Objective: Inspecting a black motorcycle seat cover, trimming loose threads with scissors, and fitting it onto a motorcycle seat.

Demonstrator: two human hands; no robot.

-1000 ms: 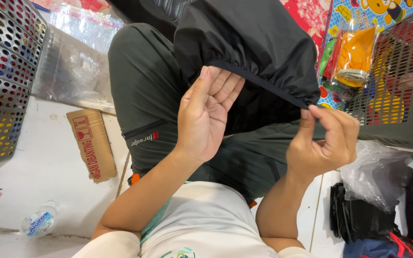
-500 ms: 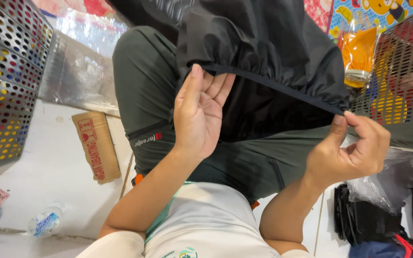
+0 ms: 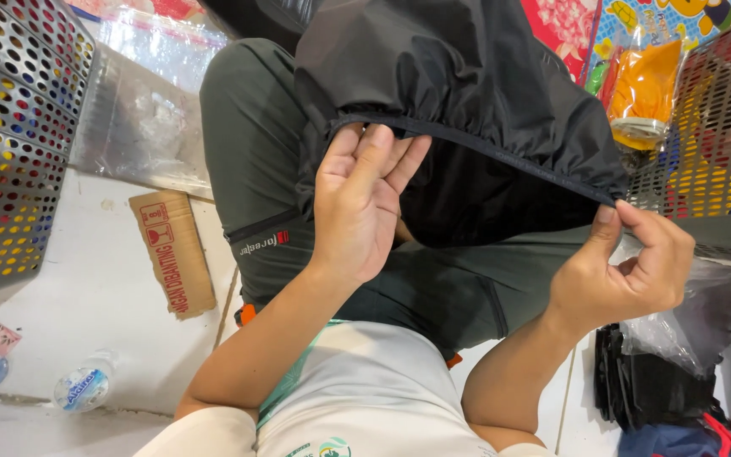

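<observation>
A black elastic-edged fabric cover [image 3: 458, 76] is stretched over my lap above dark green trousers [image 3: 251, 152]. My left hand [image 3: 361, 203] has its fingers hooked under the elastic hem on the left side, palm facing me. My right hand [image 3: 632, 271] pinches the hem's right end between thumb and forefinger, pulling it taut. The hem runs diagonally between both hands, and the cover's dark inside shows below it.
A grey perforated basket [image 3: 10, 144] stands at left, another basket [image 3: 712, 152] at right with an orange packet [image 3: 645, 85]. A cardboard piece [image 3: 175, 254] and plastic cup [image 3: 82, 389] lie on the white floor. Clear plastic bags [image 3: 141, 118] and black folded items [image 3: 645, 389] are nearby.
My right hand moved rightward and a little down, stretching the elastic hem wider. My left hand kept its hold and shifted slightly up.
</observation>
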